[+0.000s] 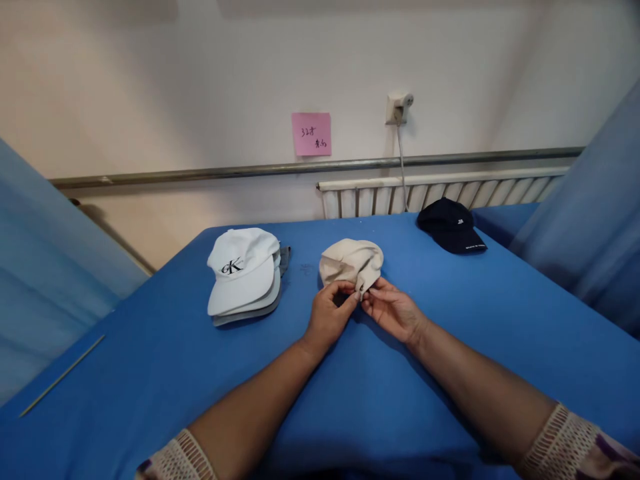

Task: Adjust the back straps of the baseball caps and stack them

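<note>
In front of me I see a pale wall [200,80], its colour warmer at left. A metal pipe [225,173] runs across it. Above the pipe there is a pink paper [311,143] with handwriting, and to the right a socket [389,110], from which a cord [401,157] goes down to the radiator [360,184]. A blue curtain [45,267] hangs left of my blue table [165,387], another curtain [595,200] right.

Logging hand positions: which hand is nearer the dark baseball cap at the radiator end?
Right. The right hand is in front and left of the dark baseball cap; the left hand is farther left.
</note>
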`<state>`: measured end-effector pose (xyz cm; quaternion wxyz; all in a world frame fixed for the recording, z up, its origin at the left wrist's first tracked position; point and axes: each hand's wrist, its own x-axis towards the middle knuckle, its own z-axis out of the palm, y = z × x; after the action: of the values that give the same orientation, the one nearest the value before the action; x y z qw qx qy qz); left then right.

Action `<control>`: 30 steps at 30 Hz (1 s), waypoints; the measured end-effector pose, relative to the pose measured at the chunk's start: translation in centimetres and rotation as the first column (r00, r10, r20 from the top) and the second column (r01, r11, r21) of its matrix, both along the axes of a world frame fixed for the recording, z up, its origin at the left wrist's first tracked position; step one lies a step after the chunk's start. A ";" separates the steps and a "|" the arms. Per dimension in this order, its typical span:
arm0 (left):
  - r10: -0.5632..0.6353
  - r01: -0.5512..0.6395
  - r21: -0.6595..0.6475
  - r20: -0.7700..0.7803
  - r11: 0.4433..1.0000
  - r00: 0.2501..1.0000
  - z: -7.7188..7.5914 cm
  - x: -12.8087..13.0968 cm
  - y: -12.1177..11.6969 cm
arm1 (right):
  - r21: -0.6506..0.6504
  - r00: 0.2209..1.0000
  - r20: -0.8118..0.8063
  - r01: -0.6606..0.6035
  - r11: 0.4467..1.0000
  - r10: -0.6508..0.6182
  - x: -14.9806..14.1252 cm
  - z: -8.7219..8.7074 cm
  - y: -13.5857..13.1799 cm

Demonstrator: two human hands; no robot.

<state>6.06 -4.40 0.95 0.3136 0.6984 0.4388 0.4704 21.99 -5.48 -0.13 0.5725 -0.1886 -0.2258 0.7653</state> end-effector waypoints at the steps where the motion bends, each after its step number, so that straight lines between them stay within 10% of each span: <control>1: -0.011 0.012 -0.012 0.014 1.000 1.000 -0.1 0.1 0.0 | 0.003 0.999 0.025 0.027 1.000 -0.027 0.0 0.0 0.0; 15: 0.092 -0.074 0.097 -0.195 0.992 0.977 -0.2 0.2 -0.3 | -0.043 0.990 0.142 -0.002 0.999 0.008 -0.1 0.0 -0.2; 22: 0.177 -0.143 0.129 -0.305 0.981 0.936 -0.6 0.8 -0.1 | -0.331 0.945 0.098 0.326 0.885 -0.311 -2.6 -1.0 -0.8; 30: 0.175 -0.133 0.141 -0.353 0.981 0.919 -0.5 1.2 0.3 | -0.407 0.966 -0.038 0.219 0.887 -0.257 -2.2 -0.7 -0.5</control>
<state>7.28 -4.10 0.48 0.1482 0.7535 0.5153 0.3804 19.77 -5.98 -0.83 0.6211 -0.2926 -0.0136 0.7269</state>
